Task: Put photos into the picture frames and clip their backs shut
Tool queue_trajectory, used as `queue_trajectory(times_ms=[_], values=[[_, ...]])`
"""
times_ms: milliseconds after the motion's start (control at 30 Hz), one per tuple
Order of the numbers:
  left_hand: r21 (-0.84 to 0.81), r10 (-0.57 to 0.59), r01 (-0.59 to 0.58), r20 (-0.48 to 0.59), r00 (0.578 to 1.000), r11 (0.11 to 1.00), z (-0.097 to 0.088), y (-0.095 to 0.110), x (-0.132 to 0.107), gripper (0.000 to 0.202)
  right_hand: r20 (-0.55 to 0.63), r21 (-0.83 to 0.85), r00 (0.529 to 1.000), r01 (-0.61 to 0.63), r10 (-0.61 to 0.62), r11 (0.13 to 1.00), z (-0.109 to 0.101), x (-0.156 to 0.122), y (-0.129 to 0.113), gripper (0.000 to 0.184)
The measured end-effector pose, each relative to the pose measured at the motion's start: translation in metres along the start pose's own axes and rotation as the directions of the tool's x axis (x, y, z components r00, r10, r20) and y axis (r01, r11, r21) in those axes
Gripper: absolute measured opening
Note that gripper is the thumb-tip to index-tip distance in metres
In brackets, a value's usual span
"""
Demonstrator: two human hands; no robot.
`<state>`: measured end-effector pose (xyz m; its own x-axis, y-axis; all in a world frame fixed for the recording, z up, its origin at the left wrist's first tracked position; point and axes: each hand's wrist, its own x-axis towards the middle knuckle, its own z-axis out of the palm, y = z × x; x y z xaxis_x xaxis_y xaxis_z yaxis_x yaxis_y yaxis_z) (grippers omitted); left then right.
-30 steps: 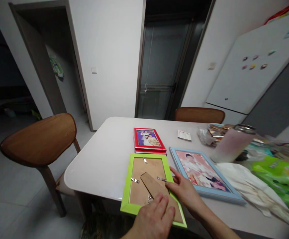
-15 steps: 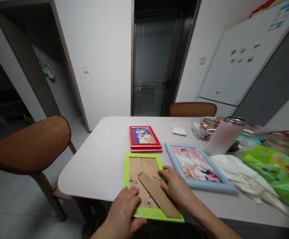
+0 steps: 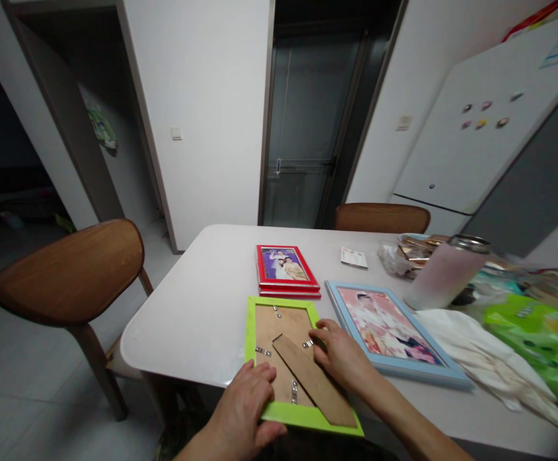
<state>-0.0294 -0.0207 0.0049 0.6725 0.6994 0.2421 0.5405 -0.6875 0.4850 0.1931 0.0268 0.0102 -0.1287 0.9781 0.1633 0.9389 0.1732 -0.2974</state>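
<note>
A lime-green picture frame (image 3: 251,326) lies face down at the table's near edge, its brown backboard (image 3: 286,317) up. A slanting brown stand leg (image 3: 314,381) crosses the backboard, and small metal clips (image 3: 295,392) sit around its sides. My left hand (image 3: 245,403) grips the frame's lower left corner, fingers over the left side and thumb along the bottom edge. On the right side, my right hand (image 3: 339,355) has its fingers bent over the rim, the tips beside the right metal clip (image 3: 308,344). Part of the right rim is hidden under that hand.
Two stacked red picture frames (image 3: 288,282) lie beyond the green one. To the right are a light-blue picture frame (image 3: 379,365), a white cloth (image 3: 475,352), a pink tumbler (image 3: 446,272) and a green bag (image 3: 538,339). Wooden chairs (image 3: 77,275) stand left and behind the table (image 3: 187,307).
The whole view has shifted slightly, so things appear a little further right. Both hands keep their places on the green frame; the right clip looks slightly more tilted by my right fingertips.
</note>
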Motion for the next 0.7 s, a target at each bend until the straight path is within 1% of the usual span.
queue_trajectory(times_ms=[133, 233, 300, 333, 400, 467, 500, 600, 700], values=[[-0.027, -0.006, 0.006, 0.027, 1.000, 1.000, -0.003, 0.001, 0.001, 0.030, -0.011, -0.002, 0.999, -0.036, 0.036, 0.999, 0.000, 0.004, 0.002, 0.026], [-0.057, 0.001, 0.000, 0.016, 1.000, 0.998, -0.002, -0.001, 0.000, 0.031, -0.043, -0.034, 0.999, -0.022, 0.020, 0.999, -0.003, 0.005, -0.006, 0.023], [-0.077, 0.013, -0.014, -0.002, 1.000, 0.997, 0.000, -0.002, 0.000, 0.031, -0.082, -0.018, 0.996, 0.045, -0.047, 0.999, -0.004, 0.005, -0.020, 0.022], [-0.082, 0.017, -0.018, -0.009, 1.000, 0.996, 0.001, -0.002, 0.000, 0.030, -0.085, 0.016, 0.992, 0.091, -0.090, 0.996, -0.003, 0.005, -0.030, 0.022], [-0.088, 0.013, -0.015, -0.021, 1.000, 0.996, 0.002, -0.003, 0.000, 0.029, -0.042, 0.106, 0.984, 0.176, -0.173, 0.979, 0.002, 0.007, -0.049, 0.019], [-0.090, -0.009, 0.006, -0.031, 0.999, 0.996, 0.003, -0.002, 0.000, 0.029, 0.019, 0.165, 0.974, 0.218, -0.224, 0.962, 0.009, 0.010, -0.066, 0.018], [-0.090, -0.018, 0.015, -0.030, 0.999, 0.996, 0.002, -0.001, 0.000, 0.029, 0.030, 0.174, 0.972, 0.225, -0.234, 0.959, 0.013, 0.013, -0.072, 0.018], [-0.086, -0.027, 0.026, -0.012, 1.000, 0.996, 0.001, 0.000, 0.001, 0.034, -0.018, 0.189, 0.977, 0.212, -0.213, 0.959, 0.025, 0.019, -0.080, 0.015], [-0.089, -0.011, 0.010, -0.009, 1.000, 0.996, 0.000, 0.001, 0.001, 0.036, -0.063, 0.202, 0.985, 0.170, -0.160, 0.965, 0.029, 0.023, -0.080, 0.014]])
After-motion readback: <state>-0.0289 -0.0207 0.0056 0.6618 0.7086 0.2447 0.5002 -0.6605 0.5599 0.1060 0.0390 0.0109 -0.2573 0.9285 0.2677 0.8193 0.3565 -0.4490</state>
